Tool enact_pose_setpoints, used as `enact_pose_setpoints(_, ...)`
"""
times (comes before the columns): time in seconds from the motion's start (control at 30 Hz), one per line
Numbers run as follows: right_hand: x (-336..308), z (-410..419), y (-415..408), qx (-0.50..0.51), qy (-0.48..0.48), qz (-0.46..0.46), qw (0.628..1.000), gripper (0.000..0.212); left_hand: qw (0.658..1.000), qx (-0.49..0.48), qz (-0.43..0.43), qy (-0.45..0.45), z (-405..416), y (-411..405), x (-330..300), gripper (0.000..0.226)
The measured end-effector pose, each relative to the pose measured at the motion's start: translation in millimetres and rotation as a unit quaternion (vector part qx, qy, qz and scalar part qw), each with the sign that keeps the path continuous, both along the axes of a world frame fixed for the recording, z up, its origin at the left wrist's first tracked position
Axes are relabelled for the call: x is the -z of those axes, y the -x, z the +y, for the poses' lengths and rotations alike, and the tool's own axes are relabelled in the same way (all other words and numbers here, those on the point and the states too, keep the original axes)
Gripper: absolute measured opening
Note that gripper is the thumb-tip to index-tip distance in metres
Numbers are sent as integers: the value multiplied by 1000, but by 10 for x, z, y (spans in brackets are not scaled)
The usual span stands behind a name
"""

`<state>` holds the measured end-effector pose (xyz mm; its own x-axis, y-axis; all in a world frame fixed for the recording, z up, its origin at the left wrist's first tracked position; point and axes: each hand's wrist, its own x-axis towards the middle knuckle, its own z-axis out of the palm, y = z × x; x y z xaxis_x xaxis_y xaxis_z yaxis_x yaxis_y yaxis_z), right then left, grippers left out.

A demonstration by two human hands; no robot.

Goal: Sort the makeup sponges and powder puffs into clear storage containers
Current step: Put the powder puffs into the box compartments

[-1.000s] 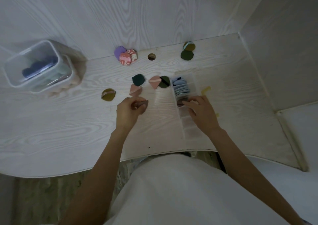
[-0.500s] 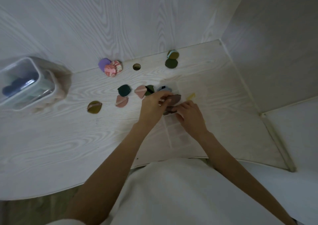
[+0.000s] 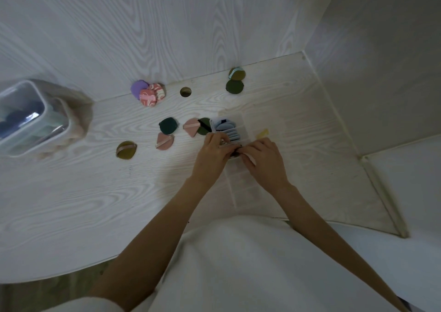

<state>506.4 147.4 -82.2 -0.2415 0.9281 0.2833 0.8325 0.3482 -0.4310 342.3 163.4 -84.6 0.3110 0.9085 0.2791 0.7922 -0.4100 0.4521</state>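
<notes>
Pinching one dark puff (image 3: 235, 153) – both hands' (image 3: 212, 155) (image 3: 263, 161) grip – over the lengthwise clear organizer (image 3: 241, 182).

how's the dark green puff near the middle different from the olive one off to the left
The dark green puff is a deep teal-green with no strap showing; the olive puff is yellowish brown with a pale pink strap across its top. The dark green puff lies nearer the wall, the olive puff nearer the person. Both lie loose on the table, untouched by either hand.
</notes>
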Motion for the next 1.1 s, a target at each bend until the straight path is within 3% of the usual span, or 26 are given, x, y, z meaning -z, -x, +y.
enact_pose_setpoints(0.13,-35,22,-43,25,-14,8,1000,12,999,14,42,-26,-13,-5,55,25)
enact_pose_setpoints(0.37,-5,80,34,-5,36,-49,998,28,997,-20,68,-31,-130,65,-17,25)
enact_pose_setpoints(0.57,2,115,61,-20,18,-74,997,28,998,-48,34,-6,-134,151,49,25)
enact_pose_setpoints(0.7,-34,138,73,-30,5,-85,996,28,996,-72,-46,27,-114,239,35,25)
enact_pose_setpoints(0.87,-276,370,205,-45,-25,-41,998,26,933,-224,-251,125,25,581,-198,18)
enact_pose_setpoints(0.93,-362,583,386,-70,-11,-50,996,29,929,-254,-233,137,153,793,-219,18)
enact_pose_setpoints(1.03,-339,899,762,-92,38,-61,993,24,936,-289,-134,153,415,1091,-100,30)
enact_pose_setpoints(1.1,-262,1062,1000,-87,103,-129,982,31,937,-293,-81,172,557,1211,11,37)
